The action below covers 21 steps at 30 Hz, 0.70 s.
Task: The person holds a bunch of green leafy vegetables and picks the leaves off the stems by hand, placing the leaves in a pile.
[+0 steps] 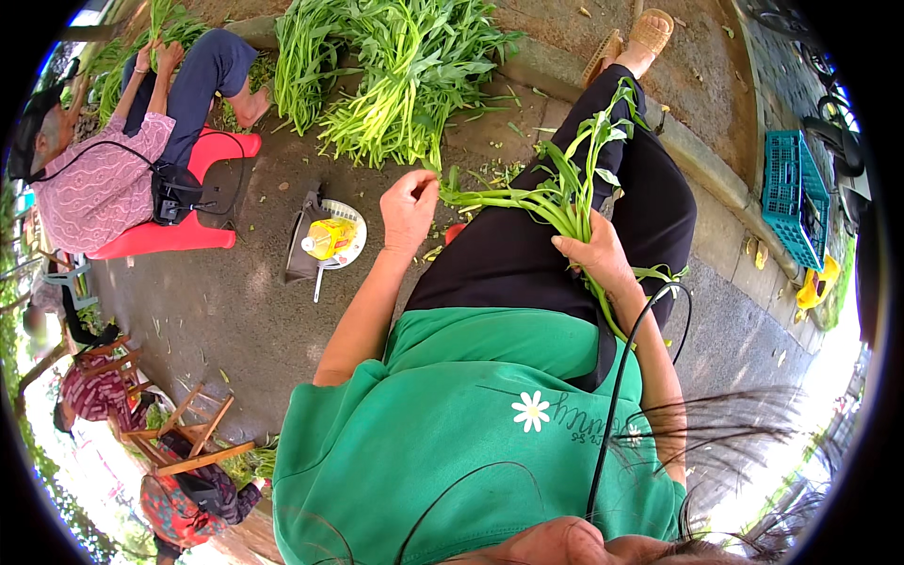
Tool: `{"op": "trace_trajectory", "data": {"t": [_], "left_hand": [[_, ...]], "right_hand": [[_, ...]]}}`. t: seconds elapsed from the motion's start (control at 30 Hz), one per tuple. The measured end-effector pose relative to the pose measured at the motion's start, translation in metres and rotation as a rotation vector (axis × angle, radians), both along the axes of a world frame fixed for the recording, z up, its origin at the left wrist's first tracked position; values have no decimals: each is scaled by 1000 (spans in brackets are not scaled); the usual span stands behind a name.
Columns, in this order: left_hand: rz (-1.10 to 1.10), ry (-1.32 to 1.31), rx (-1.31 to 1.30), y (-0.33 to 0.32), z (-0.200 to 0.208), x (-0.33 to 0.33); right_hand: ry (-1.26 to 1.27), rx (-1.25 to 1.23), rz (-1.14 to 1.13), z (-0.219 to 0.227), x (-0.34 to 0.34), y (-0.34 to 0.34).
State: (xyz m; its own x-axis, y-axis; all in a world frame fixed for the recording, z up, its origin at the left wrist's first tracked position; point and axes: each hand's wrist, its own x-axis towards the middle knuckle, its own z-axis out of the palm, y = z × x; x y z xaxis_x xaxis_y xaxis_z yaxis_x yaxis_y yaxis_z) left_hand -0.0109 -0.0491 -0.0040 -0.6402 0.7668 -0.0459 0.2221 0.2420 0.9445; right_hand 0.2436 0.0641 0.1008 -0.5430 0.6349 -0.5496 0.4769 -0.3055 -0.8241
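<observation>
My right hand [603, 254] is closed around a bunch of water spinach [565, 212] above my lap, its long pale stems reaching left and its leafy tops pointing away from me. At the left ends of those stems, the fingers of my left hand [411, 209] are pinched together on a thin green stem; its exact end is hard to make out. Just beyond my left hand lies a large pile of water spinach [395, 104] on the ground. My legs in black trousers [490, 254] are under the bunch.
Left of my left arm, a yellow-labelled bottle [330, 239] lies on a round white plate-like thing [358, 247]. A person [104, 188] on a red stool [221, 146] handles greens at the far left. Wooden chairs [202, 443] stand nearer left, a teal crate [796, 198] at the right by the kerb.
</observation>
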Motion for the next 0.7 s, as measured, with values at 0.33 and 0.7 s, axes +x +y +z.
{"op": "trace_trajectory", "data": {"t": [0.33, 0.7], "left_hand": [[-626, -196, -130, 66, 38, 26], [-762, 22, -116, 72, 62, 31]], "right_hand": [[-1, -4, -3, 2, -1, 0], [27, -26, -14, -1, 1, 2]]}}
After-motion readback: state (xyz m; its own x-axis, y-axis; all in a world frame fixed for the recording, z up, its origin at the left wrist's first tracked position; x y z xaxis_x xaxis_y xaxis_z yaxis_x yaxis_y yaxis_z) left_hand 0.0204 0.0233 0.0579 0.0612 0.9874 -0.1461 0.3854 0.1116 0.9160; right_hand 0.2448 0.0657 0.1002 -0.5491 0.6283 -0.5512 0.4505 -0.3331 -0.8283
